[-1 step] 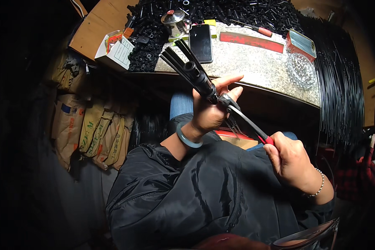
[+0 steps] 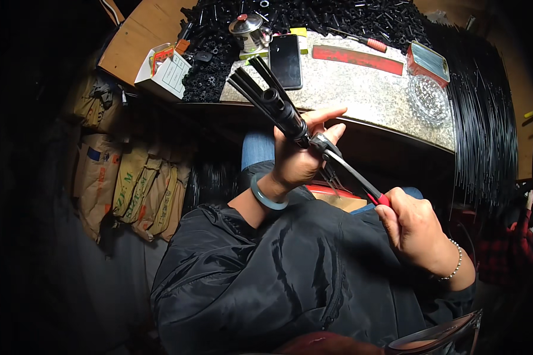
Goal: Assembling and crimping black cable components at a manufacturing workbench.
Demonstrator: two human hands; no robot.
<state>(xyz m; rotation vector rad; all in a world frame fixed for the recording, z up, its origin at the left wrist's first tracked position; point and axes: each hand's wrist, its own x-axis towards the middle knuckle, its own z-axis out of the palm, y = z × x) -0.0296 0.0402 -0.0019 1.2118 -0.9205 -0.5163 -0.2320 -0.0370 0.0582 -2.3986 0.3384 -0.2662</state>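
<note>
Black rod bundle (image 2: 275, 106) in left hand (image 2: 299, 160)

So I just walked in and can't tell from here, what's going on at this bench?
A seated person's left hand grips a bundle of black rods over the lap. The right hand holds red-handled pliers whose tip meets the bundle's lower end. On the stone-topped table lie a phone, loose black parts and a glass dish.

Left hand (image 2: 299, 163) grips black rods (image 2: 272, 100); right hand (image 2: 417, 228) holds pliers (image 2: 346, 168).
</note>
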